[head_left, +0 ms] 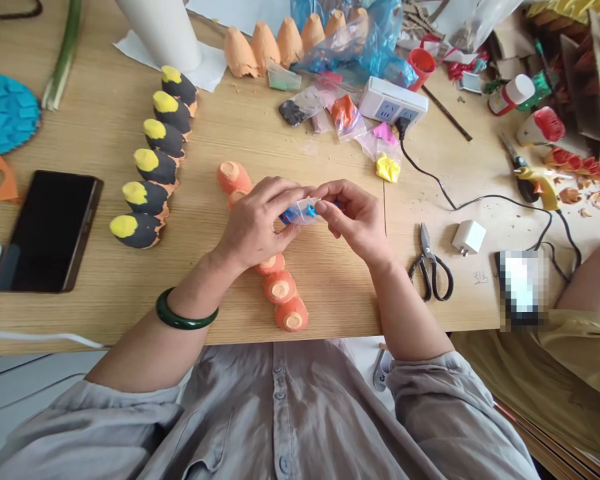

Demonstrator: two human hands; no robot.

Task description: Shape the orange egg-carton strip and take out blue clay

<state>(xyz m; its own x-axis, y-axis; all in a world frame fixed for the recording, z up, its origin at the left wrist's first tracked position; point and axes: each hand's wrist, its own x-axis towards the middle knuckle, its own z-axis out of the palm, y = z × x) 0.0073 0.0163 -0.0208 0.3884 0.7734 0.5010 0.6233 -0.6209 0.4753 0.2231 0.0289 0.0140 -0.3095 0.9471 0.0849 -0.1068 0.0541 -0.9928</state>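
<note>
My left hand (pixel 257 223) and my right hand (pixel 355 217) meet over the middle of the wooden table (pixel 105 287). Both pinch a small clear plastic bag holding blue clay (pixel 300 212), fingers closed on it from either side. Under my left hand runs a row of orange egg-carton cones (pixel 283 293), partly hidden by the hand. A green bangle (pixel 185 317) sits on my left wrist.
A row of black cones with yellow tips (pixel 153 160) lies left, a phone (pixel 47 230) beyond it. Scissors (pixel 430 267), a white charger (pixel 469 237), a power strip (pixel 393 103), clay bags (pixel 375 143) and a glue gun (pixel 537 180) lie right. Another person's arm (pixel 590 273) is at the right edge.
</note>
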